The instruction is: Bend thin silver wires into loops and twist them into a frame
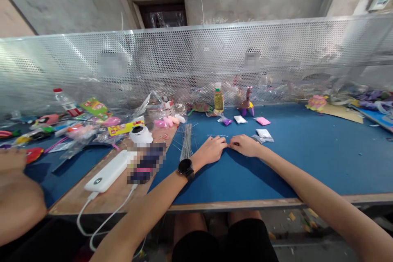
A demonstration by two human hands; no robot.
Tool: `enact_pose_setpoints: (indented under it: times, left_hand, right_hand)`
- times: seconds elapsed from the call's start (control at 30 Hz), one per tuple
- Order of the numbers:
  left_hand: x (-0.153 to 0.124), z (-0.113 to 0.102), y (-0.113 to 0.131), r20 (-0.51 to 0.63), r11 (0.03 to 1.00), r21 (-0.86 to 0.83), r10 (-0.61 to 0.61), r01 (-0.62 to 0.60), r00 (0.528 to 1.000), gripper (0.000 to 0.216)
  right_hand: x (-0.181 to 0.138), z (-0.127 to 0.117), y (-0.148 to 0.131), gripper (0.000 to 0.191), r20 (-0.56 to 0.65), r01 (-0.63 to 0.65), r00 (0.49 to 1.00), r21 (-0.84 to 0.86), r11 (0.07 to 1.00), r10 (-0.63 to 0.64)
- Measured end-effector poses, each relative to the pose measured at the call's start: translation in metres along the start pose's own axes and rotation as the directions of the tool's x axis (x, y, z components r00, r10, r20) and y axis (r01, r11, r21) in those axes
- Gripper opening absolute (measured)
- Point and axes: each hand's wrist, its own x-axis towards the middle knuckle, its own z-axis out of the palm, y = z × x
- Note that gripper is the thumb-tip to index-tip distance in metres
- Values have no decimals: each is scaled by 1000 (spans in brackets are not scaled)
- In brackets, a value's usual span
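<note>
My left hand (212, 149), with a black watch on its wrist, is closed with its fingertips pressed together low over the blue table mat (307, 155). Facing it, my right hand (245, 145) is also closed, its fingers curled in a pinch. The fingertips of both nearly meet, and whatever lies between them is too small or hidden to name. Just beyond the fingers a thin pale wire (218, 135) stretches across the mat. A bundle of thin grey wires (186, 141) lies left of my left hand. Small white packets (263, 133) rest behind my right hand.
Further back are a pink packet (262, 120), a purple packet (226, 121), a bottle of yellow liquid (218, 100) and a brown-and-purple clay figure (247, 104). A power bank (109, 172) with white cables sits at left, near another person's arm (18, 196). A perforated metal screen (190, 61) stands behind.
</note>
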Motion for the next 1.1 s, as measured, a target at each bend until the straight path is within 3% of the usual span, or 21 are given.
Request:
enact_pose_setpoints:
  times: [0.1,0.2,0.33,0.4,0.43,0.53,0.63,0.77,0.97,1.1]
  left_hand:
    - [0,0,-2,-32,1000,-8,-29,29,999,23]
    - [2,-2,-7,-47,997,-64,-57,54,997,22]
    - [2,-6,-12,-120,965,-251,-107,74,987,22]
    - [2,-8,-13,-191,939,-339,-126,55,974,24]
    - [2,-10,-13,-229,927,-374,-133,39,964,24]
    - [2,-16,-12,-319,882,-471,-174,3,932,25]
    - [3,-21,-10,-367,808,-589,-275,7,888,24]
    - [4,-28,-6,-350,693,-721,-394,24,850,27]
    - [7,-35,-1,-286,529,-848,-478,12,831,32]
    - [8,-37,1,-232,434,-901,-511,15,828,35]
  right_hand:
    - [-1,-1,-5,28,-29,-70,997,0,998,70]
    - [2,-1,-10,37,-78,-186,978,116,976,195]
    - [7,0,-12,47,-26,-340,919,455,823,394]
    - [7,0,-12,51,-14,-368,898,523,769,440]
    - [7,0,-13,52,-46,-360,896,506,784,441]
    - [4,-1,-18,44,-263,-237,908,320,917,327]
    - [3,-1,-26,27,-429,-67,889,222,973,159]
    - [1,-1,-38,21,-488,49,871,185,981,48]
    - [-2,-4,-53,29,-522,35,848,230,973,93]
    - [-2,-6,-55,27,-545,72,838,165,984,31]
